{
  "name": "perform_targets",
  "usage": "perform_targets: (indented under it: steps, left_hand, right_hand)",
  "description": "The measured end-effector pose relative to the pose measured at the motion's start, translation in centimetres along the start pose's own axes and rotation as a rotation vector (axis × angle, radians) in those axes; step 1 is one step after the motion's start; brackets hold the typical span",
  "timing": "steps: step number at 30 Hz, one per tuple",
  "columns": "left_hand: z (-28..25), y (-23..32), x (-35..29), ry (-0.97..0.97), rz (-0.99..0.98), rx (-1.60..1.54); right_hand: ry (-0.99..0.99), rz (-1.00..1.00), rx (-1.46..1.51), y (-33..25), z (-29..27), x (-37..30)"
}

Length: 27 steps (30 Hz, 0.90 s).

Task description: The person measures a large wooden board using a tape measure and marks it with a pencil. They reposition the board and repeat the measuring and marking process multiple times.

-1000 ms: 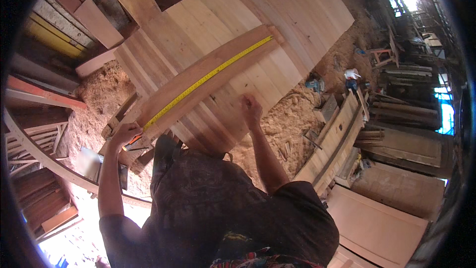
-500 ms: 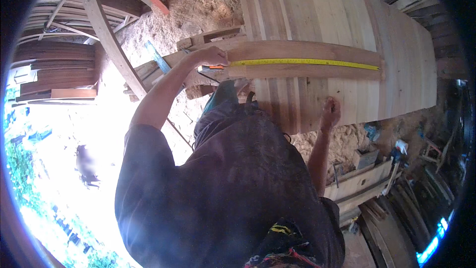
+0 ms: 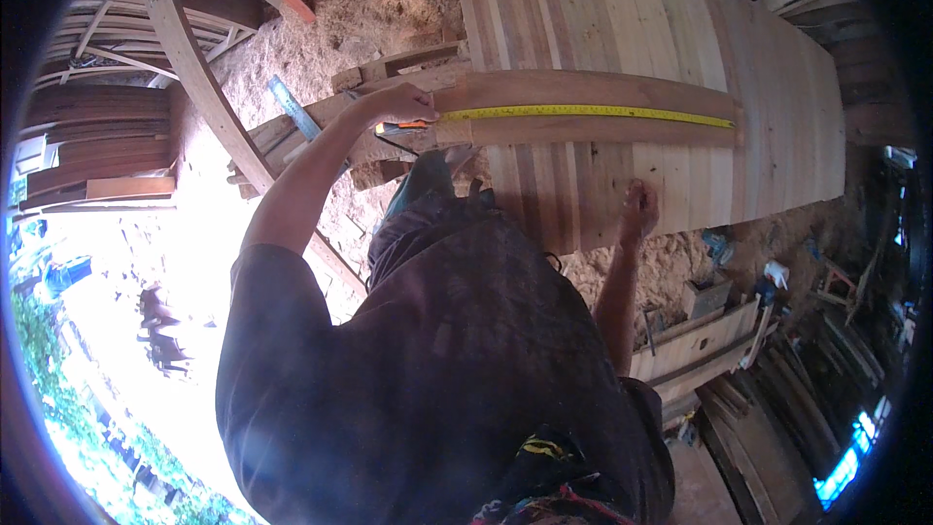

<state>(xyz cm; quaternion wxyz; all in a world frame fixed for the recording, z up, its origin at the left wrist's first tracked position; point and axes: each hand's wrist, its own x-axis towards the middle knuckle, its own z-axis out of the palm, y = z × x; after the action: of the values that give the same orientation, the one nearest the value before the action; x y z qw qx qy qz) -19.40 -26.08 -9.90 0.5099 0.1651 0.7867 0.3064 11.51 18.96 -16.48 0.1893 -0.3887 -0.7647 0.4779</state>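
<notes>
My left hand [image 3: 410,105] is closed round a tape measure [image 3: 400,126] with an orange and dark case, at the left end of a long brown plank [image 3: 593,87]. From it the yellow tape blade [image 3: 583,112] runs out along the plank almost to its right end. The plank lies across a wide panel [image 3: 671,29] of light and dark wood strips. Over the near edge of that panel hovers my right hand [image 3: 639,208], its fingers curled together. What those fingers hold, if anything, is too small to make out.
Sawdust [image 3: 360,19] covers the ground around the panel. A curved timber [image 3: 199,73] slants past on the left, near a blue bar [image 3: 294,109]. Stacked brown boards [image 3: 112,141] stand at far left. Pale boards [image 3: 700,345] and a blue tool [image 3: 719,246] lie at lower right.
The whole view has shifted slightly, so the panel and plank appear a little further left and up. Both hands keep nearly the same place and grip.
</notes>
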Motion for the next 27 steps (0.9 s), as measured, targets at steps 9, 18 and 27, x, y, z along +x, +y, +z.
perform_targets:
  steps: [9, 18, 27]
  left_hand:
    - [0.1, -0.1, -0.1, 0.021, 0.017, 0.016]
    - [0.1, -0.7, 0.4, 0.013, 0.004, -0.012]
    - [0.0, -0.1, -0.1, 0.010, -0.002, 0.012]
  right_hand:
    - [-0.009, -0.018, -0.018, 0.2, -0.1, 0.1]
    - [0.002, 0.037, -0.048, -0.4, -0.1, 0.0]
    - [0.001, 0.042, -0.086, -0.9, 0.0, -0.1]
